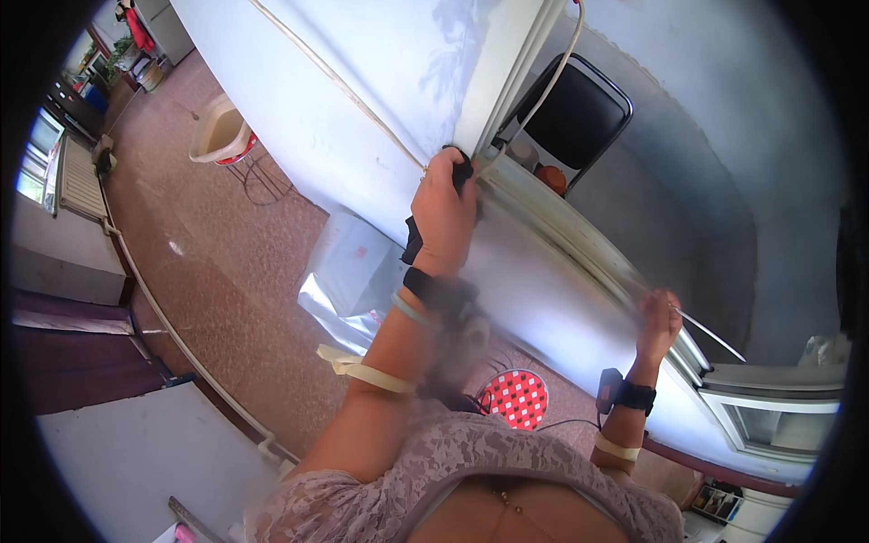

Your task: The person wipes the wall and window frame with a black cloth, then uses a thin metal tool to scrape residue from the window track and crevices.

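My left hand (445, 210) grips a dark cloth (464, 170) against the corner where the white wall (353, 115) meets the window frame (506, 81). Part of the cloth hangs out below the palm. A pale cord (333, 71) runs down the wall to my left fingers, and another cord (574, 54) curves down on the far side of the frame. Farther right, my right hand (658, 322) is closed at the sill track (577, 251). From its fingers a thin white rod or cord (709, 332) sticks out; blur hides which.
Beyond the opening stands a black folding chair (577, 112) near an orange object (550, 179). Below me are a round red patterned stool (516, 399) and a plastic bag (356, 261). A beige basin (220, 132) rests on another stool at left. A pipe (170, 322) follows the left wall.
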